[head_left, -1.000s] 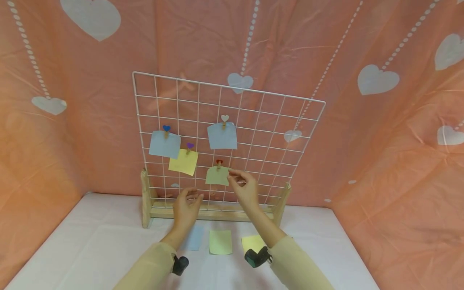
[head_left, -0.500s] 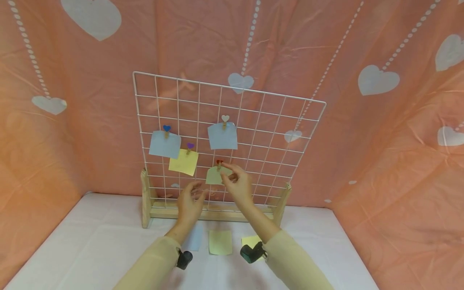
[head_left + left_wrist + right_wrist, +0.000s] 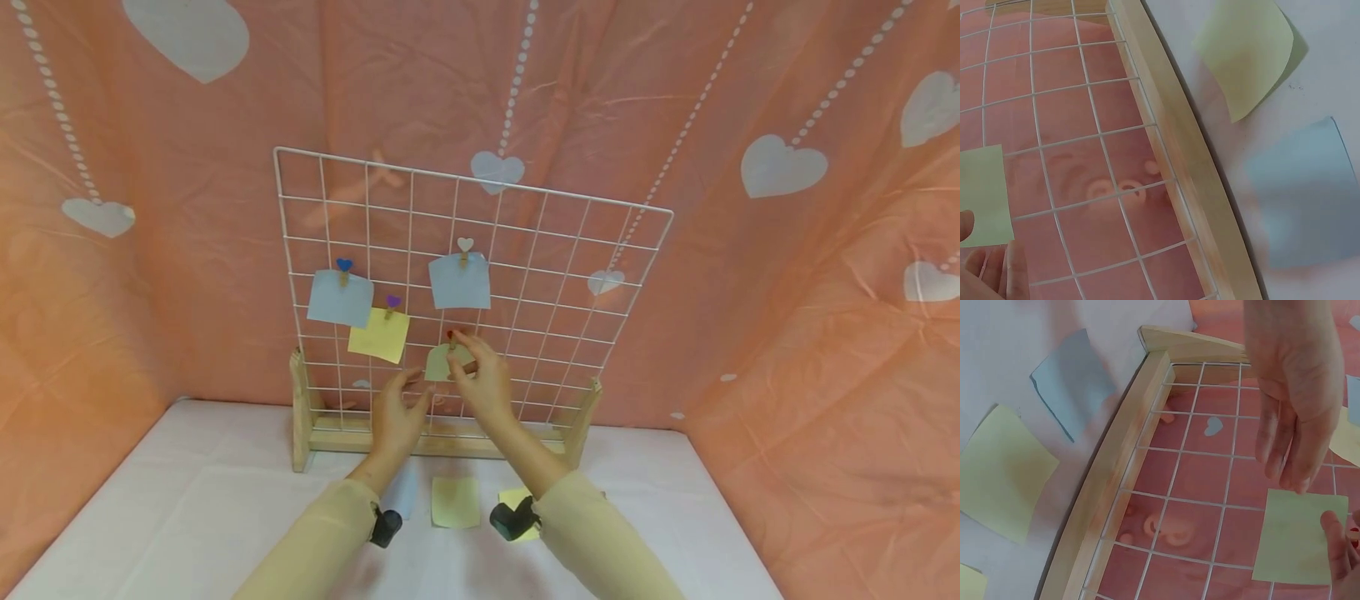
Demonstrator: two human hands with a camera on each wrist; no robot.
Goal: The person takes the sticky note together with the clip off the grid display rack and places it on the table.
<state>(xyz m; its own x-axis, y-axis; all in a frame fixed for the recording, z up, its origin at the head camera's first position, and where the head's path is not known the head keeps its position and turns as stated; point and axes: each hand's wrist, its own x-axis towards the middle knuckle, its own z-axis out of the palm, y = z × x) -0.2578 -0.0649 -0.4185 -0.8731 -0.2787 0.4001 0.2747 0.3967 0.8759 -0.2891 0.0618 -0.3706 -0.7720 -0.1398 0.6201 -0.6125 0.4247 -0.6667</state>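
My right hand [image 3: 483, 382] pinches a small wooden clothespin with a red heart [image 3: 451, 335], which clips a light green note [image 3: 437, 363] to the white wire grid [image 3: 555, 250]. In the right wrist view, its thumb [image 3: 1333, 531] lies over the green note [image 3: 1288, 544], beside the red heart. My left hand [image 3: 397, 412] holds nothing; its thumb and index finger are spread just below and left of the note. In the right wrist view, the left hand [image 3: 1300, 394] points its fingertips right at the note's edge.
Two blue notes [image 3: 341, 300] and a yellow note [image 3: 379, 335] hang on the grid from heart clothespins. The grid stands in a wooden base [image 3: 435, 446]. On the white table [image 3: 202, 492] lie a green note [image 3: 454, 503], a blue note [image 3: 1310, 194] and a partly hidden yellow note [image 3: 528, 531].
My right hand has moved left from the green note's right edge to the red heart clothespin. The left hand has shifted slightly right and up, closer to the note.
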